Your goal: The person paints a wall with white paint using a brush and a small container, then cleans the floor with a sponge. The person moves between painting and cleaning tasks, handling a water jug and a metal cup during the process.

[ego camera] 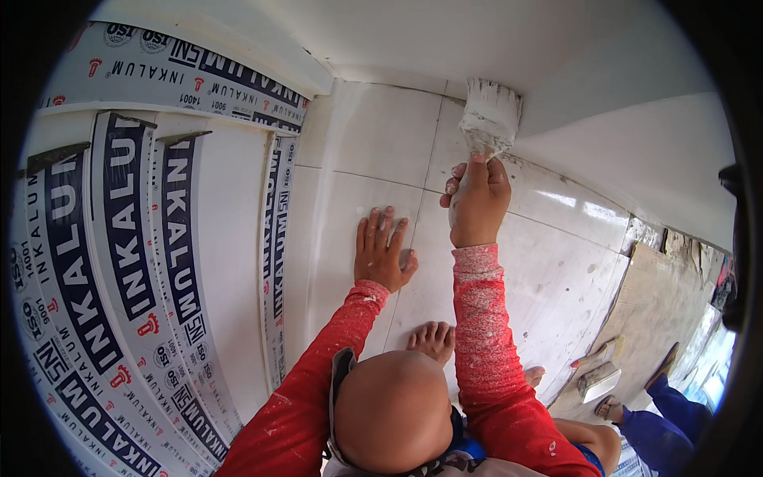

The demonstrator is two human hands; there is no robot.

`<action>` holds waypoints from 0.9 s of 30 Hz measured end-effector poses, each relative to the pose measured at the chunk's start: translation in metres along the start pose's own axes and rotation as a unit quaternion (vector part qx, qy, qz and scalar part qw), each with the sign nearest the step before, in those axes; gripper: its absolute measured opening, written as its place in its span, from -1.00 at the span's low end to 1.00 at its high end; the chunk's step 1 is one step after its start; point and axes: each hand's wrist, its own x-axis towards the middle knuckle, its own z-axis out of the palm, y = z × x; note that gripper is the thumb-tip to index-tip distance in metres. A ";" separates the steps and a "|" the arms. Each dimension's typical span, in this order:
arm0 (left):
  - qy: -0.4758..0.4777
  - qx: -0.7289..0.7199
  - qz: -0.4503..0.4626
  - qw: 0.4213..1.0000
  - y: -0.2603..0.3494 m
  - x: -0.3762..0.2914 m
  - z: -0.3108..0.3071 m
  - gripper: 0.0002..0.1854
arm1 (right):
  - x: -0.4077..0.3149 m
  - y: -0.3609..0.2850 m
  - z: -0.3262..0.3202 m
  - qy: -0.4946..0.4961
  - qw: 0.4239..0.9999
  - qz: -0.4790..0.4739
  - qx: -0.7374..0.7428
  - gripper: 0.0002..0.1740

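Note:
My right hand [480, 200] grips the handle of a flat paintbrush [492, 113], its bristles and ferrule caked with white paint. The bristle end points away from me and meets the lower part of the white wall [405, 36], close to where it joins the floor. White specks cover the fingers and the red sleeve. To the left, my left hand [381, 256] rests palm down on the pale floor tiles [375, 137], holding nothing, with its fingers apart. My bare knee [390, 411] and foot [432, 341] are between and below the arms.
White frames with Inkalum-printed protective film [128, 226] stand along the left. At right, a worn board [650, 298] lies on the floor, with a brush [599, 353] and a flat-bladed tool [599, 381] on it. Another person's blue-trousered leg [656, 429] is beside them.

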 end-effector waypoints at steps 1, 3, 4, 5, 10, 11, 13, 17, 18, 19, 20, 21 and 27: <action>0.004 -0.001 0.001 1.000 0.000 0.000 0.000 -0.30 | -0.001 0.005 0.009 0.031 0.999 -0.002 0.013 -0.80; 0.010 -0.002 0.003 1.000 0.000 0.000 0.000 -0.29 | -0.001 0.014 0.025 0.049 0.998 0.004 0.031 -0.80; 0.013 -0.003 0.004 1.000 0.000 0.000 0.000 -0.29 | 0.000 0.016 0.031 0.008 1.000 0.010 0.024 -0.80; 0.020 -0.005 0.007 1.000 0.000 0.001 0.000 -0.28 | 0.001 0.017 0.034 -0.021 0.999 0.042 0.008 -0.81; 0.016 -0.014 0.005 1.000 0.001 0.001 0.001 -0.23 | -0.004 0.013 0.023 -0.072 0.995 0.054 -0.033 -0.80; 0.017 -0.018 0.005 1.000 0.001 0.001 0.001 -0.23 | -0.005 0.013 0.021 -0.041 0.998 0.040 -0.012 -0.80; 0.020 -0.024 0.004 0.999 0.001 0.000 0.001 -0.23 | -0.005 0.014 0.021 0.026 0.999 0.037 0.025 -0.81; 0.009 0.000 0.010 1.000 -0.001 0.000 0.000 -0.30 | 0.000 0.024 0.040 0.007 0.997 -0.028 0.069 -0.81; 0.005 0.000 0.010 1.000 -0.002 -0.001 0.000 -0.30 | 0.000 0.026 0.044 -0.034 0.999 0.000 0.036 -0.82; -0.002 -0.002 0.008 1.000 -0.003 -0.001 0.000 -0.30 | 0.000 0.027 0.046 -0.080 0.996 0.023 0.006 -0.83; 0.000 -0.004 0.008 1.000 -0.003 -0.001 0.000 -0.30 | -0.001 0.027 0.048 -0.125 0.991 0.049 -0.029 -0.83; 0.004 -0.005 0.009 1.000 -0.004 -0.001 0.000 -0.30 | -0.002 0.026 0.048 -0.146 0.986 0.045 -0.068 -0.83; 0.007 -0.030 -0.001 1.000 -0.003 -0.003 0.002 -0.32 | -0.007 0.004 0.046 -0.213 0.958 0.072 -0.177 -0.54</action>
